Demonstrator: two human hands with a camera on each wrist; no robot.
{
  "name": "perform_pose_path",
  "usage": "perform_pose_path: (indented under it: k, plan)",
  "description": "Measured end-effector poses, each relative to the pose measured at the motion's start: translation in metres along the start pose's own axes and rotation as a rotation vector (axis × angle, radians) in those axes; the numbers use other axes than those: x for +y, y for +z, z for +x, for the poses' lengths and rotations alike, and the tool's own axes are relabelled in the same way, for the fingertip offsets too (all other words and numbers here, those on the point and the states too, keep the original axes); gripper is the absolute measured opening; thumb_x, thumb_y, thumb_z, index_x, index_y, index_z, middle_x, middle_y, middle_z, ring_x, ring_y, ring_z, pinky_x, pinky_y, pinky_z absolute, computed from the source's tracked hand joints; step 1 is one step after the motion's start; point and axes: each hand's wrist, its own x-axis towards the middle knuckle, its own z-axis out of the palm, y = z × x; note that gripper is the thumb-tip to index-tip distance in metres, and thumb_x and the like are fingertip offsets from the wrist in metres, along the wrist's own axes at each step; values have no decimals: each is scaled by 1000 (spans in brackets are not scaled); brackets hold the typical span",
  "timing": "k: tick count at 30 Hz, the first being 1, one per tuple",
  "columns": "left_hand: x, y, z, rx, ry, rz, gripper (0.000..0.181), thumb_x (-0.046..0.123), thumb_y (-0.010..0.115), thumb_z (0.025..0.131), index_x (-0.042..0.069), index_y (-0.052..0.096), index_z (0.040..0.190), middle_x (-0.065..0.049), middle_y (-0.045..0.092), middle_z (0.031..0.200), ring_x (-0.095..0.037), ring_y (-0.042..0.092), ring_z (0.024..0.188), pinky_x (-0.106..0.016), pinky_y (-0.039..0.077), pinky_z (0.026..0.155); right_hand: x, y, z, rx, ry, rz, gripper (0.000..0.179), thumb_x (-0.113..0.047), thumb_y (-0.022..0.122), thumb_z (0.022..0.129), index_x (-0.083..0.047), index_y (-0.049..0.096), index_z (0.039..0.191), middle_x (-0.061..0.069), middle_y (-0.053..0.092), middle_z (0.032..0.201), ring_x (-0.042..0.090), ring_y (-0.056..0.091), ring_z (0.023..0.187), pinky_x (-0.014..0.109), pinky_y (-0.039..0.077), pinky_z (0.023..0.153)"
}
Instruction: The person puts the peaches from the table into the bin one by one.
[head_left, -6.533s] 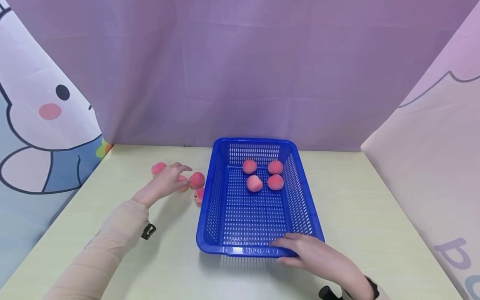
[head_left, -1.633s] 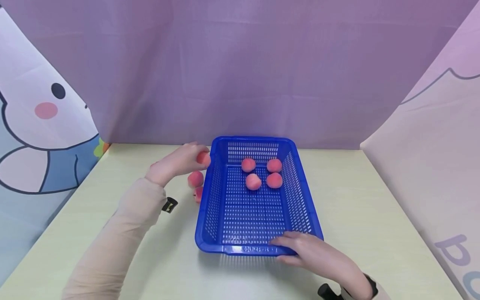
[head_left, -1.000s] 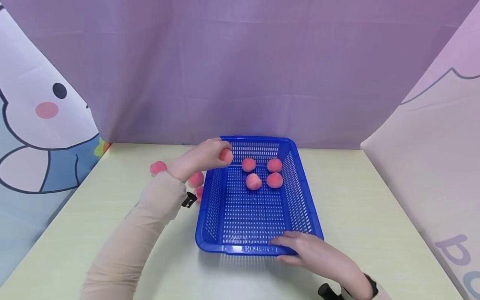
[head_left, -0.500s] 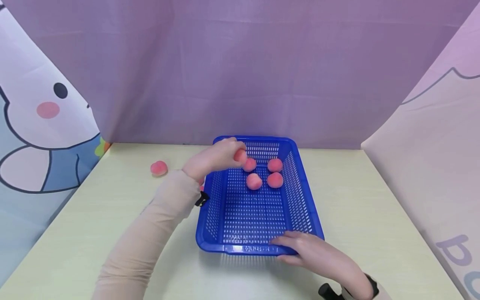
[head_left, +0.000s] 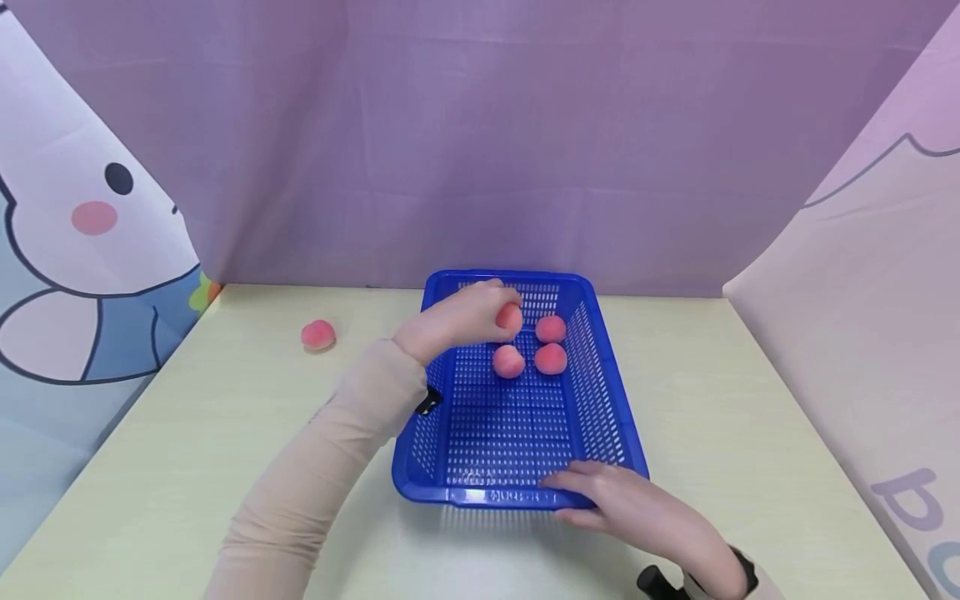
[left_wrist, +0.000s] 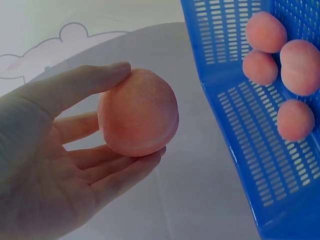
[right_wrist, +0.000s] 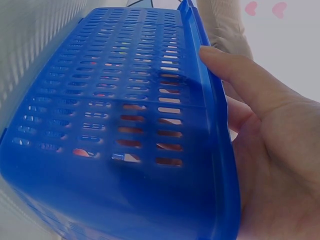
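Observation:
My left hand holds a pink peach between thumb and fingers, above the far left part of the blue plastic basket. In the left wrist view, the thumb lies on one side of that peach and the fingers support the other. Inside the basket, a pale peach and two redder ones, a back peach and a nearer peach, show; the left hand covers another. My right hand grips the basket's near right rim, thumb and fingers on either side of the wall.
One peach lies on the pale table left of the basket. The left sleeve crosses the table and hides the spot beside the basket. A purple cloth hangs behind the table, with printed cloths at both sides.
My left hand has picked up a peach from the table and carried it rightward over the basket. The right hand has kept its grip on the rim. The basket has hardly moved.

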Motion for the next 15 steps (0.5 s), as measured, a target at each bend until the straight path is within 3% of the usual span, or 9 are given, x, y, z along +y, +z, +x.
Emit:
perform_pose_path:
  k: [7, 12, 15]
  plan:
    - [8, 8, 5, -10, -2, -19, 43, 17, 56, 83, 12, 49, 126, -5, 48, 125, -18, 44, 109, -30, 43, 88, 0, 0, 0, 10, -14, -5, 28, -30, 54, 87, -15, 61, 109, -1, 63, 102, 18, 59, 93, 35, 49, 77]
    - [14, 15, 9, -6, 35, -30, 43, 19, 58, 84, 13, 49, 126, -5, 47, 128, -20, 38, 121, -32, 39, 94, 1, 0, 0, 15, -14, -12, 28, -30, 54, 87, -15, 61, 109, -2, 63, 101, 18, 59, 93, 35, 49, 77]
    - [17, 20, 12, -5, 70, -40, 43, 20, 59, 83, 12, 51, 124, -5, 50, 125, -19, 42, 116, -31, 41, 92, 1, 1, 0, 13, -10, -19, 28, -30, 54, 86, -16, 61, 109, -2, 63, 102, 19, 59, 94, 36, 49, 77]
